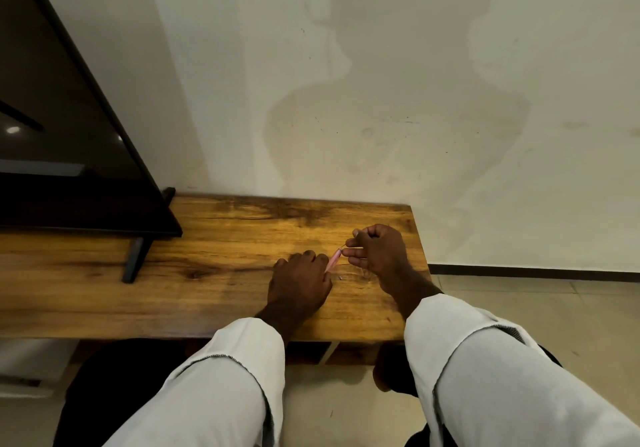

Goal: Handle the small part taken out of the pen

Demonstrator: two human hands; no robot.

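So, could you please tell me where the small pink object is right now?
In the head view, the pink object sits right of centre above the wooden table, between the left hand and right hand.

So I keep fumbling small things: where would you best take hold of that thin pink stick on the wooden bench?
Probably at mid-length, from its right side. The pink stick is slim and slants up off the bench; the left hand holds its lower end, the right hand pinches the upper tip.

Television [69, 107] cut off leftward

No readable text, labels, brands or numbers anywhere
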